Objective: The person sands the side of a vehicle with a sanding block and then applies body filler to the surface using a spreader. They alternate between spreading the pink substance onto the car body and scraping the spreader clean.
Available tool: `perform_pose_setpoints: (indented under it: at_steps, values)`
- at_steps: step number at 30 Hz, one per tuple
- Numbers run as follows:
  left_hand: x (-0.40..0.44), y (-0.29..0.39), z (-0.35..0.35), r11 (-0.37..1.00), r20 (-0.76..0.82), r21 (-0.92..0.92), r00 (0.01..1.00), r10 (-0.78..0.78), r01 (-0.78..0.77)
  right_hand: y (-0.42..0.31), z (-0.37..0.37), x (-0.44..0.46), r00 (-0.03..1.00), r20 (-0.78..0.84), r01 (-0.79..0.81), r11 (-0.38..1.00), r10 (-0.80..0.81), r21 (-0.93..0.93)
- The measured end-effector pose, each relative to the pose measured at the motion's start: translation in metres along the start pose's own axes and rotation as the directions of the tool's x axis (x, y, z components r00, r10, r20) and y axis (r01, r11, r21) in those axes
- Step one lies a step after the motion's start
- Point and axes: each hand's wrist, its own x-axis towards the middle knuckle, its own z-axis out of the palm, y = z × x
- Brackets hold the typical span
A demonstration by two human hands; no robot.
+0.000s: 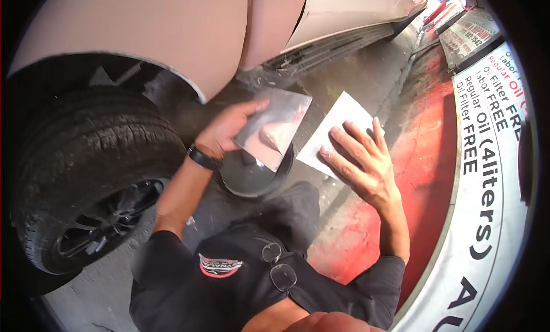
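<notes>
Black shirt [172, 286] w/ a small chest logo [220, 266] was nearest, glasses [283, 277] hung at its neckline. Past it, both forearms reached fwd. L hand [232, 127], dark band [203, 158] on the wrist, had a shiny grey plate [264, 121] pinched at its near-left edge, thumb over the top face, other fingers mostly hidden; a pinkish area on the plate, reflection or coating, can't tell. R hand, [366, 166] just to the right, held a white sheet [339, 110], fingers slightly spread & laid across its top face; thumb hidden, so can't tell how tight. Plate & sheet were both up off the ground, tilted, small gap btwn. Behind the plate, partly covered, was a dark round tub [243, 178]. Big tyre [91, 137] on the L, under the arch of a pale pinkish car [143, 28]. On the R, red-painted concrete [418, 160] & a white banner [467, 217] w/ oil-svc text. Farthest, top R: another sign [470, 38], mostly unreadable.
</notes>
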Motion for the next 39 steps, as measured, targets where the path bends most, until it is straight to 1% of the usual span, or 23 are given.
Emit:
perform_pose_setpoints:
  at_steps: [1,2,5,8,9,10,11,12,13,15,18,19,20,21,23,24,26,29,32,35,39]
  values:
    - [-0.004,0.007,0.007,0.996,-0.009,0.082,0.999,0.045,-0.045,-0.001,-0.006,0.007,1.000,0.005,0.000,1.000,0.000,-0.014]
    - [-0.008,0.010,0.014,0.991,0.001,0.108,0.997,0.081,-0.081,-0.004,-0.013,0.012,0.999,0.046,-0.013,1.000,0.013,-0.001]
    - [-0.012,0.015,0.015,0.972,0.019,0.226,0.998,0.065,-0.068,-0.006,-0.017,0.027,0.997,0.035,0.073,0.997,-0.072,-0.013]
    - [-0.016,0.013,0.018,0.980,0.036,0.197,0.999,0.022,-0.029,-0.010,-0.015,0.043,0.981,0.100,0.163,0.987,-0.163,0.008]
    - [-0.017,0.011,0.016,0.991,0.080,0.133,0.997,0.001,-0.012,-0.009,-0.010,0.046,0.972,0.102,0.211,0.977,-0.210,0.003]
    - [-0.021,0.011,0.020,0.980,0.043,0.183,0.997,0.066,-0.073,-0.010,-0.006,0.050,0.965,0.165,0.203,0.979,-0.206,0.031]
    - [-0.021,0.013,0.011,0.969,0.043,0.227,0.995,0.093,-0.100,-0.012,-0.002,0.051,0.952,0.232,0.188,0.980,-0.198,0.065]
    - [-0.025,0.012,0.010,0.959,-0.017,0.257,0.991,0.132,-0.123,-0.009,-0.001,0.051,0.934,0.291,0.207,0.978,-0.207,0.031]
    - [-0.018,0.006,-0.007,0.952,-0.055,0.266,0.984,0.172,-0.151,-0.003,-0.001,0.051,0.920,0.311,0.237,0.971,-0.238,0.043]
    - [-0.013,-0.002,-0.025,0.965,-0.066,0.117,0.968,0.243,-0.234,0.012,-0.014,0.059,0.911,0.368,0.246,0.961,-0.184,-0.128]
    - [0.003,-0.022,-0.040,0.984,-0.176,0.058,0.968,0.176,-0.168,0.046,-0.055,0.097,0.988,0.105,0.149,0.899,-0.115,-0.413]
    - [0.011,-0.034,-0.048,0.991,-0.170,0.050,0.977,0.131,-0.125,0.051,-0.072,0.117,0.995,0.038,0.103,0.854,-0.097,-0.510]
    - [0.022,-0.048,-0.059,0.995,-0.164,0.047,0.982,0.091,-0.084,0.054,-0.088,0.137,0.992,-0.021,0.089,0.797,-0.127,-0.598]
    - [0.033,-0.061,-0.070,0.998,-0.158,0.049,0.986,0.051,-0.044,0.056,-0.099,0.154,0.990,-0.070,0.047,0.771,-0.119,-0.635]
    - [0.054,-0.089,-0.100,1.000,-0.140,0.024,0.990,0.016,-0.012,0.058,-0.118,0.187,0.981,-0.078,0.068,0.684,-0.180,-0.726]
    - [0.057,-0.098,-0.104,1.000,-0.124,-0.016,0.992,0.021,-0.023,0.059,-0.121,0.199,0.975,-0.071,0.086,0.651,-0.211,-0.754]
    - [0.052,-0.097,-0.099,1.000,-0.106,-0.005,0.994,0.013,-0.014,0.057,-0.123,0.220,0.961,-0.057,0.118,0.588,-0.270,-0.800]
    - [0.051,-0.095,-0.100,0.999,-0.138,-0.018,0.990,0.030,-0.033,0.051,-0.125,0.243,0.961,-0.028,0.119,0.503,-0.276,-0.856]
    - [0.046,-0.089,-0.092,0.999,-0.161,-0.032,0.986,0.037,-0.043,0.043,-0.128,0.258,0.949,-0.007,0.137,0.432,-0.316,-0.891]
    - [0.049,-0.092,-0.097,0.999,-0.148,-0.028,0.989,0.030,-0.035,0.020,-0.147,0.276,0.954,0.082,0.198,0.402,-0.287,-0.894]
    - [0.047,-0.092,-0.095,0.999,-0.148,-0.019,0.989,0.028,-0.031,0.017,-0.147,0.285,0.950,0.114,0.213,0.338,-0.291,-0.916]
